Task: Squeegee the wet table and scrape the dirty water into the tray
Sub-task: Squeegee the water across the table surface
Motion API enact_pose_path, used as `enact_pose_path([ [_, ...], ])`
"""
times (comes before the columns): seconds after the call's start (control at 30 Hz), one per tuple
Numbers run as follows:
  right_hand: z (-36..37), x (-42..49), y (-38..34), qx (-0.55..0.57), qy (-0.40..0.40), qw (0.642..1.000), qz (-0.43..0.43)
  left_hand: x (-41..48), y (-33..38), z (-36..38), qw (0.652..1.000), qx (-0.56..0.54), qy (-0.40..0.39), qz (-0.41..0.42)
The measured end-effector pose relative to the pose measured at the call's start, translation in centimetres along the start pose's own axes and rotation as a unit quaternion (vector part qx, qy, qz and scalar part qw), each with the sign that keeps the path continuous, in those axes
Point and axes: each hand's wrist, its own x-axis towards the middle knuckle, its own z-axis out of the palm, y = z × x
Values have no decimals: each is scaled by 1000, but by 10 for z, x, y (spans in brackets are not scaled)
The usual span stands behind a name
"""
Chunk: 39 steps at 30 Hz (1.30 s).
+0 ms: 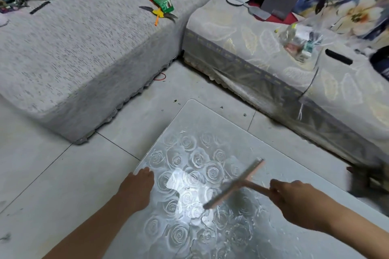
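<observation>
A low white table [210, 115] with an embossed rose pattern fills the lower middle of the view, and its surface is wet and shiny. My right hand [294, 202] grips the handle of a pink squeegee [235, 183], whose blade lies diagonally across the tabletop. My left hand [136, 187] rests at the table's left edge, fingers at the rim. No tray shows in the view.
A grey sofa section [84, 52] stands to the left and a leaf-patterned one [263, 52] to the right, both littered with bags, toys and a box. Tiled floor [52, 164] surrounds the table. A dark blurred object [366, 178] sits on the floor at right.
</observation>
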Motion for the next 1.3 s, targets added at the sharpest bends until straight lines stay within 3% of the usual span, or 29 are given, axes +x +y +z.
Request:
enact_pose_path([
  [0.2, -67, 52, -46, 11, 58, 996, -61, 5, 7, 8, 999, 23, -34, -14],
  [0.33, -87, 100, -95, 8, 93, 994, -56, 7, 4, 11, 1000, 16, -19, -18],
  [0.5, -63, 84, -85, 2, 44, 998, -50, 9, 5, 10, 999, 10, -37, -20],
  [0.7, -66, 27, -60, -98, -33, 994, -36, 5, 1, 10, 998, -22, -48, -17],
  [0.87, -100, 78, -97, -55, 83, 991, -94, 2, -2, 11, 997, -67, -46, -13],
  [0.93, -105, 100, -114, -16, 95, 991, -91, 1, -3, 14, 994, -101, -42, -11],
  [1.17, -81, 83, -106, -3, 16, 997, -76, -12, -14, 31, 972, -227, 58, 6],
  [1.3, -95, 60, -95, -111, -72, 990, -41, -27, -17, 37, 918, -325, 227, -30],
])
